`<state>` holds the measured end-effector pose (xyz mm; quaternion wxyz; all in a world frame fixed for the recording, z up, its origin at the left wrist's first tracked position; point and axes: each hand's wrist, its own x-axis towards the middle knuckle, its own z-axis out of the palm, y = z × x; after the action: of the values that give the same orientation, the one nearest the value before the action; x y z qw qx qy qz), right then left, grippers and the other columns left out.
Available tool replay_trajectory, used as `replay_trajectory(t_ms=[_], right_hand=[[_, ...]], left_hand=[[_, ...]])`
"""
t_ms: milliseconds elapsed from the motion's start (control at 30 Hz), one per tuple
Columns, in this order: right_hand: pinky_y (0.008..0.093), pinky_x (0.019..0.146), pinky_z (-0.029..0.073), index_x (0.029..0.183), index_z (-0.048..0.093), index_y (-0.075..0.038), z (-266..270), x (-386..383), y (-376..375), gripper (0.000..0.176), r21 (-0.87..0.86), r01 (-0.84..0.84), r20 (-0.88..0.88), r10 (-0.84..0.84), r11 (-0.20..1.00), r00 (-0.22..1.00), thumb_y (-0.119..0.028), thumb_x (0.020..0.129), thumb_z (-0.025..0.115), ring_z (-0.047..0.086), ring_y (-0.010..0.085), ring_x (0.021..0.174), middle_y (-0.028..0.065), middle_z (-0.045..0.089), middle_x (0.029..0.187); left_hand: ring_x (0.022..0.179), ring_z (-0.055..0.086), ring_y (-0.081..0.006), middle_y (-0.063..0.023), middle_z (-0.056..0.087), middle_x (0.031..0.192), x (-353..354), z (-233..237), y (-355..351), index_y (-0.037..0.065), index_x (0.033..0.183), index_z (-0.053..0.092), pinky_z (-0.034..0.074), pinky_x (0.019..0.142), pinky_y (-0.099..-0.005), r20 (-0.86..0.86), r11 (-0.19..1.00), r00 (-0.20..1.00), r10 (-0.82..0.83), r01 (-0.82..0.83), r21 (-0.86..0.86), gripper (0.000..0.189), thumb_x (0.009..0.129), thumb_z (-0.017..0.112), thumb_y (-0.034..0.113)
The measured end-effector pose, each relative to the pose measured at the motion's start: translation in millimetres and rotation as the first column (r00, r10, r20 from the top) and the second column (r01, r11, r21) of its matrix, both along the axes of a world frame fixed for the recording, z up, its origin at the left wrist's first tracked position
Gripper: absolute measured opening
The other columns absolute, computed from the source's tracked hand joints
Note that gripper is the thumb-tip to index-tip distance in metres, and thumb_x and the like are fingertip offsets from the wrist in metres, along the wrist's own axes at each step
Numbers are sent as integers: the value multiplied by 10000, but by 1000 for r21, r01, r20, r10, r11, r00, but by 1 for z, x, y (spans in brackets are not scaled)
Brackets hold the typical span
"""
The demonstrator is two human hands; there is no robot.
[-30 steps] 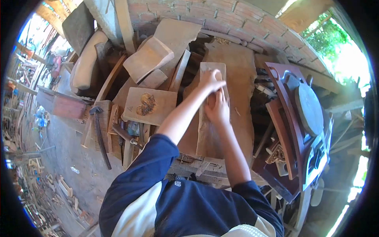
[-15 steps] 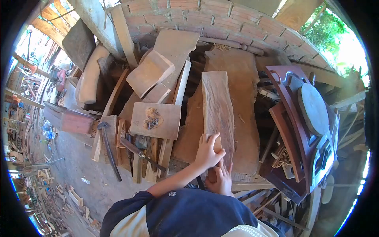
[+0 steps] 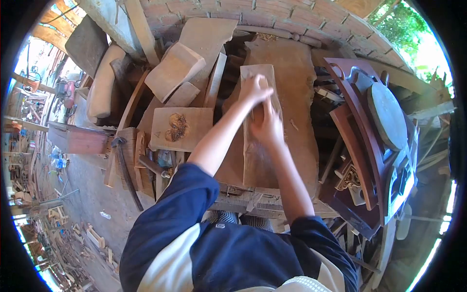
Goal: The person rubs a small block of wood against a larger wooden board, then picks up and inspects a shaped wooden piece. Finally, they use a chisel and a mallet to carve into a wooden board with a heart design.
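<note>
A long board [image 3: 253,168] with visible grain lies lengthwise on the workbench in front of me. My left hand [image 3: 254,90], near its far end, is closed around the front of what looks like a wooden hand plane [image 3: 257,115]. Behind it, my right hand [image 3: 268,127] grips the rear of the same tool, thumb pointing forward. Both arms are stretched out over the board. The hands hide most of the plane, and its underside is not visible.
To the left, a wood block [image 3: 187,117] bears a pile of nails [image 3: 177,127]. A hammer [image 3: 119,142] and a wooden-handled tool [image 3: 153,166] lie nearby. Dark curved wooden parts [image 3: 357,131] are stacked at the right. A brick wall [image 3: 282,19] closes the back.
Both hands have slid the plane forward along the board, from its near part to close to its far end. My arms have straightened and the view has shifted slightly.
</note>
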<state>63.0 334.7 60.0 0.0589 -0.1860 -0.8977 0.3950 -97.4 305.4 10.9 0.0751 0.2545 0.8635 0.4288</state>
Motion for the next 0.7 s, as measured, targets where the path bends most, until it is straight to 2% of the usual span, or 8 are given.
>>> replay_trajectory(t_ms=[100, 200, 300, 400, 500, 533, 567, 700], right_hand=[[643, 1152, 201, 1458, 228, 92, 0, 109, -37, 956, 46, -117, -87, 121, 992, 989, -170, 682, 722, 392, 476, 1348, 317, 405, 1432], [635, 1149, 221, 1243, 498, 77, 3, 207, -76, 703, 42, -172, -141, 176, 984, 974, -145, 629, 756, 314, 529, 1385, 332, 349, 1476], [632, 1142, 232, 1146, 554, 67, 3, 234, -84, 620, 10, -184, -139, 184, 983, 973, -125, 602, 781, 320, 524, 1388, 328, 379, 1466], [682, 1122, 203, 1111, 579, 65, 8, 193, -71, 598, 23, -154, -129, 156, 988, 979, -137, 587, 786, 332, 525, 1383, 330, 405, 1449], [648, 1161, 156, 1245, 526, 52, -20, 87, -29, 659, 180, -85, -152, 113, 980, 982, -137, 651, 738, 372, 462, 1381, 315, 438, 1431], [646, 1140, 222, 1370, 480, 1, -28, 43, -10, 702, 203, -39, -166, 73, 978, 983, -196, 732, 695, 520, 439, 1249, 270, 520, 1371], [636, 1133, 248, 1382, 472, -30, -35, -1, 5, 712, 168, 2, -214, 35, 986, 976, -209, 731, 698, 537, 409, 1232, 224, 548, 1361], [555, 1088, 366, 1308, 522, -98, -25, -82, 34, 635, 154, 66, -236, -28, 986, 971, -239, 719, 711, 594, 427, 1117, 197, 613, 1264]], left_hand=[[1187, 527, -388, -201, 578, 1211, 122, 19, -53, 93, 1273, 523, 465, 980, -462, 100, 999, 995, 29, -32, 26, 638, 730, 775, 315], [1241, 480, -388, -204, 566, 1256, 221, 45, -106, 40, 1288, 526, 383, 1062, -490, 67, 999, 998, 15, -18, 39, 648, 704, 767, 186], [1204, 485, -405, -204, 573, 1202, 255, 53, -123, 41, 1280, 530, 375, 1047, -512, 11, 1000, 1000, -4, 3, 24, 634, 708, 762, 184], [1174, 507, -397, -195, 583, 1177, 212, 35, -105, 44, 1269, 545, 390, 1031, -496, -87, 998, 996, -5, 10, 58, 621, 708, 768, 192], [1138, 552, -365, -189, 596, 1229, 105, 18, -50, 76, 1256, 545, 444, 993, -464, 55, 995, 998, 25, -30, 93, 606, 744, 764, 317], [1152, 567, -363, -192, 612, 1221, 57, 4, -26, 86, 1229, 574, 474, 967, -441, 21, 999, 999, 30, -31, 44, 595, 740, 766, 365], [1193, 563, -365, -207, 604, 1249, 13, 24, -8, 81, 1197, 607, 475, 981, -429, 234, 1000, 972, -22, 26, -12, 604, 713, 769, 404], [1222, 545, -371, -218, 574, 1296, -88, -11, 41, 87, 1200, 623, 453, 1019, -444, 26, 992, 1000, -15, 18, -121, 628, 701, 764, 441]])
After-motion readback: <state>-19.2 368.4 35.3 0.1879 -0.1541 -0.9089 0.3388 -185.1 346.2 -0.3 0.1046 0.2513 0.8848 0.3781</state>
